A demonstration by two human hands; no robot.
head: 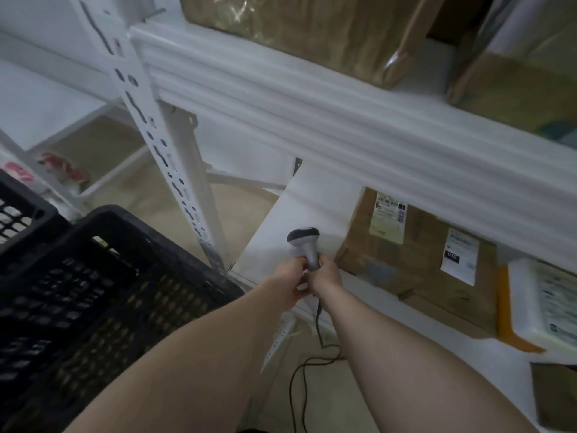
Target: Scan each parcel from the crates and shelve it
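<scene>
From my head camera, looking down, both my hands meet around the grey handle of a barcode scanner [305, 245]. My left hand [292, 284] curls its fingers around the lower handle, and my right hand [327, 275] wraps the handle from the other side; the two hands touch. The scanner's dark head points up over the white lower shelf [281, 239]. Its black cable [304, 367] hangs below my hands. Just right of the scanner, on that shelf, sits a brown cardboard parcel [415, 264] bearing two white labels. Left of the scanner stands a black slatted crate [103, 285]. Above the scanner, more brown parcels [312, 29] rest on the upper shelf.
</scene>
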